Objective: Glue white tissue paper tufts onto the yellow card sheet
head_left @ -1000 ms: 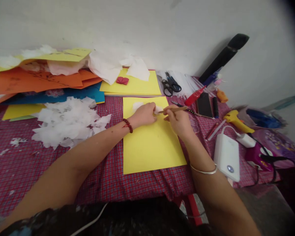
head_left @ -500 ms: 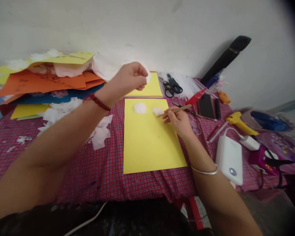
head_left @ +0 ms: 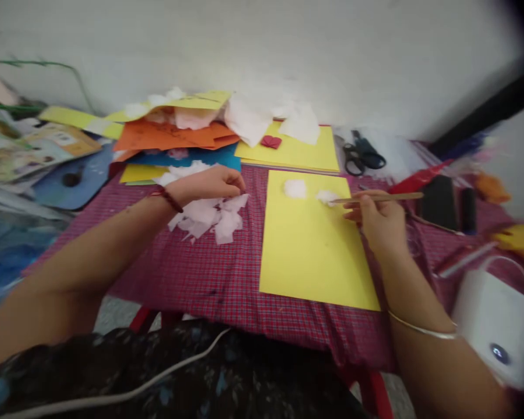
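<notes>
A yellow paper sheet (head_left: 314,256) lies flat before me, with two white tufts near its top: a fuller left tuft (head_left: 295,188) and a smaller right tuft (head_left: 327,196). My right hand (head_left: 382,224) pinches a thin wooden stick (head_left: 397,197), its tip beside the smaller tuft. Left of the sheet, my left hand (head_left: 216,183) hangs over loose torn pieces of white tissue paper (head_left: 201,214). Its fingers are drawn together at the upper edge of the pieces; whether one is between them is hidden.
Behind lie yellow sheets (head_left: 288,154) with a small red folded paper (head_left: 271,142) and white tissue (head_left: 301,123). Stacked orange paper (head_left: 170,135) stands back left. To the right are black scissors (head_left: 361,156), a phone (head_left: 439,201) and a white power bank (head_left: 495,326).
My left hand has come down from above the rear yellow sheets to the torn tissue pieces. My view has swung left. The right hand stays by the smaller tuft with the stick.
</notes>
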Demonstrator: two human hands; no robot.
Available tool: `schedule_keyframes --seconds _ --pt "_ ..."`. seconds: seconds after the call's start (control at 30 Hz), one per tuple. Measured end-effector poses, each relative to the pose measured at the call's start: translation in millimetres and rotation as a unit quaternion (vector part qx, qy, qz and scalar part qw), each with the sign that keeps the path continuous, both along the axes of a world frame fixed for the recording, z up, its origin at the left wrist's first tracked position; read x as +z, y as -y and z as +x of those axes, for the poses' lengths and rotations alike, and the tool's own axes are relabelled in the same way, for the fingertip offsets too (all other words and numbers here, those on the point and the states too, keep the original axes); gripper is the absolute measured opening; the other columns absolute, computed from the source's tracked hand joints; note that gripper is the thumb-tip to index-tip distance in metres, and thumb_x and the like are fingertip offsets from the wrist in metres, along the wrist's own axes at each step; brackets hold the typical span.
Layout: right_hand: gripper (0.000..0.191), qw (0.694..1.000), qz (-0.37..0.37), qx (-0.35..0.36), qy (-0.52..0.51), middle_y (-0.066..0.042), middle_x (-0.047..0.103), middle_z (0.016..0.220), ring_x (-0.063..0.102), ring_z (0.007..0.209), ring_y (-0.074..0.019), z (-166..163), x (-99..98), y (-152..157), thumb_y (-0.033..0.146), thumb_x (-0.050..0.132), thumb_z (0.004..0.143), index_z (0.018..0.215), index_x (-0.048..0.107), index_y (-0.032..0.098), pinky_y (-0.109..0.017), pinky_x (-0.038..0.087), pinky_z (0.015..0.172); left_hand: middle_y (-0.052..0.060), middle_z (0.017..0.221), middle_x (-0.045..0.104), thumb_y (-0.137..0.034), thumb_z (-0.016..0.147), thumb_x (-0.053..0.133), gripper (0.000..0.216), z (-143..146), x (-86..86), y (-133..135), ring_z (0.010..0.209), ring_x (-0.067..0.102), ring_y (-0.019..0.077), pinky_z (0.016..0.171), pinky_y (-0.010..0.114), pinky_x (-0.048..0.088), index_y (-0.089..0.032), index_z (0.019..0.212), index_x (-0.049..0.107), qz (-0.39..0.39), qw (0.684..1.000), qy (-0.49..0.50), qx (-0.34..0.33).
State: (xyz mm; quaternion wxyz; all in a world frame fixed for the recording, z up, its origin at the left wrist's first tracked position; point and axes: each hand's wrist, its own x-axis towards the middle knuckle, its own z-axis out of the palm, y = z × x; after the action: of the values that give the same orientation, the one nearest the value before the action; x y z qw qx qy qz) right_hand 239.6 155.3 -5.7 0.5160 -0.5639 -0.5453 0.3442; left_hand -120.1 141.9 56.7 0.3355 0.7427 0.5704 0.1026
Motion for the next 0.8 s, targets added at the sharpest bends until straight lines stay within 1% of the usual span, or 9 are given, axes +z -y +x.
schedule_keyframes --seconds 0.17,0.3,0.4,0.5,0.57,0.67,0.8 --pt "0.013 1.000 0.009 0.007 0.018 -0.007 0.070 0.074 0.065 0.050 -0.0119 2.3 -3.7 -2.1 0.023 0.054 0.089 0.088 0.064 0.015 -0.022 0.053 0.049 0.005 0.088 0.069 -0.024 0.070 0.056 0.027 -7.8 -2.7 4.1 0.073 0.059 0.0147 0.064 0.024 0.043 -0.015 0.093 0.067 -0.010 1.000 -0.011 0.004" --pt "0.013 1.000 0.005 0.000 0.014 -0.007 0.069 0.074 0.064 0.050 -0.0114 0.9 -1.0 -0.3 0.021 0.053 0.088 0.085 0.064 0.016 -0.022 0.053 0.049 0.006 0.089 0.068 -0.025 0.067 0.061 0.033 -3.2 -13.0 -0.9 0.073 0.058 0.0144 0.062 0.024 0.041 -0.014 0.098 0.065 0.021 0.997 -0.067 -0.027" --pt "0.012 1.000 0.003 0.006 0.016 -0.007 0.069 0.072 0.065 0.050 -0.0119 0.3 1.3 0.9 0.021 0.054 0.089 0.086 0.065 0.016 -0.022 0.053 0.049 0.005 0.083 0.067 -0.023 0.067 0.061 0.022 3.1 -19.8 -5.0 0.068 0.056 0.0135 0.060 0.024 0.038 -0.015 0.086 0.065 0.031 0.995 -0.091 -0.018" --pt "0.013 1.000 0.004 0.013 0.021 -0.007 0.069 0.071 0.064 0.049 -0.0119 0.4 3.2 1.8 0.022 0.053 0.089 0.087 0.064 0.016 -0.021 0.053 0.049 0.003 0.073 0.064 -0.021 0.067 0.058 0.007 7.6 -22.1 -7.4 0.063 0.052 0.0124 0.058 0.025 0.037 -0.016 0.071 0.061 0.003 0.998 -0.067 0.017" --pt "0.013 1.000 0.005 0.016 0.024 -0.006 0.069 0.070 0.064 0.048 -0.0115 0.3 4.0 2.1 0.021 0.053 0.089 0.087 0.064 0.015 -0.021 0.053 0.048 0.001 0.067 0.059 -0.021 0.067 0.058 0.004 9.0 -19.9 -7.6 0.058 0.047 0.0113 0.055 0.026 0.034 -0.017 0.067 0.059 -0.020 0.999 -0.035 0.036" --pt "0.013 1.000 0.001 0.021 0.020 -0.005 0.069 0.069 0.064 0.048 -0.0113 0.0 4.1 1.3 0.020 0.053 0.089 0.087 0.064 0.015 -0.021 0.054 0.049 0.000 0.062 0.053 -0.021 0.068 0.059 0.004 11.3 -10.5 -6.3 0.052 0.041 0.0101 0.051 0.026 0.028 -0.019 0.066 0.057 -0.048 0.997 0.010 0.062" --pt "0.013 0.999 -0.002 0.028 0.017 -0.004 0.067 0.069 0.063 0.049 -0.0101 -1.0 3.6 0.2 0.020 0.052 0.088 0.085 0.064 0.014 -0.020 0.054 0.049 0.000 0.062 0.052 -0.021 0.074 0.059 0.008 22.3 5.3 -3.8 0.051 0.043 0.0095 0.051 0.025 0.029 -0.018 0.068 0.054 -0.071 0.993 0.051 0.078"
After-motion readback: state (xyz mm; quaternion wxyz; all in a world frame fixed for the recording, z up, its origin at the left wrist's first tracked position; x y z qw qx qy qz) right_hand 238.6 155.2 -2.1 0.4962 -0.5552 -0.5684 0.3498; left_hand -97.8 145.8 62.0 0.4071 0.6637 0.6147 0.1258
